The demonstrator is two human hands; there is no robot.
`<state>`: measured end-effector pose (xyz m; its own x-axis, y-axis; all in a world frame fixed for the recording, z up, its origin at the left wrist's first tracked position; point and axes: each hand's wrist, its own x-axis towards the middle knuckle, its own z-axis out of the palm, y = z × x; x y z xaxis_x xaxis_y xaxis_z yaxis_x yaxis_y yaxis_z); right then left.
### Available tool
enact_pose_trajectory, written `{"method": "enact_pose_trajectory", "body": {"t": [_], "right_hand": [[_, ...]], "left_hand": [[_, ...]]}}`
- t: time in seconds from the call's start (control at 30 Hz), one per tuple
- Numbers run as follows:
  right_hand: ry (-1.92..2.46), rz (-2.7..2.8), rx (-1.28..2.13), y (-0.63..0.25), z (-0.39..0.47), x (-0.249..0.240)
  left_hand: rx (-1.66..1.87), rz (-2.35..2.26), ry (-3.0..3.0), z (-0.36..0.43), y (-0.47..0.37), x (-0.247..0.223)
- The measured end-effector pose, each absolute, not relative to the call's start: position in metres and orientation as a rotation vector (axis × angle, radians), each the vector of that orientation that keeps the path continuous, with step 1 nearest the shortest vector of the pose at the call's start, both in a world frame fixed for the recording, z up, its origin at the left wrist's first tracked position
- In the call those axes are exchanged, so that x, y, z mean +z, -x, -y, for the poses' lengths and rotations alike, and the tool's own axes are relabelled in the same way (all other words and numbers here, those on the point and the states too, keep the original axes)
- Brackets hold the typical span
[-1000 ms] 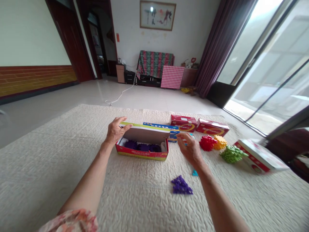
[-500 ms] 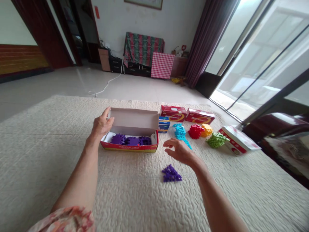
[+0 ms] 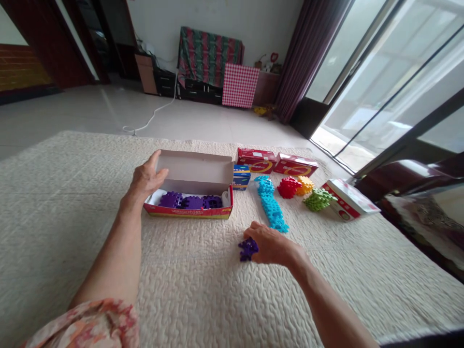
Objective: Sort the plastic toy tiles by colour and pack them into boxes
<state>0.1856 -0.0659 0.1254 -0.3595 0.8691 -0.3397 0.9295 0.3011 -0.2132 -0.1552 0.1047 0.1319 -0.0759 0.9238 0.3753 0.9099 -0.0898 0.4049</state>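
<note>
My left hand (image 3: 147, 178) grips the left edge of the raised grey lid (image 3: 197, 166) of a red and yellow cardboard box (image 3: 188, 212), thumb on the inner side. Purple interlocking toy blocks (image 3: 192, 202) lie in a row inside it on white lining. To the right of the box, my right hand (image 3: 268, 244) is closed around a small purple block piece (image 3: 248, 250) on the quilted mat, hiding part of it. A long light-blue block figure (image 3: 271, 208) lies just beyond that hand.
Beyond are red (image 3: 289, 187), yellow (image 3: 305, 185) and green block shapes (image 3: 319, 199). A blue box (image 3: 241, 178), two red boxes (image 3: 255, 161) and a white-and-red box (image 3: 350, 199) stand around them. The cream quilted mat (image 3: 188, 285) lies under everything.
My right hand has come down and nearer to me, onto the purple piece, uncovering the lower part of the light-blue figure. My left hand stays on the lid. The view has tilted slightly down.
</note>
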Motion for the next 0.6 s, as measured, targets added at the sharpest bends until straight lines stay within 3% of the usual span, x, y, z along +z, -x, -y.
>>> {"method": "enact_pose_trajectory", "body": {"t": [0.23,0.6], "right_hand": [[-1.650,-2.449,-0.571,-0.184,0.069,0.116],[-1.580,-2.573,-0.900,-0.156,0.032,0.111]], "left_hand": [[0.937,-2.084,-2.092,-0.105,0.155,0.131],[0.914,-2.059,-2.097,-0.103,0.155,0.131]]}}
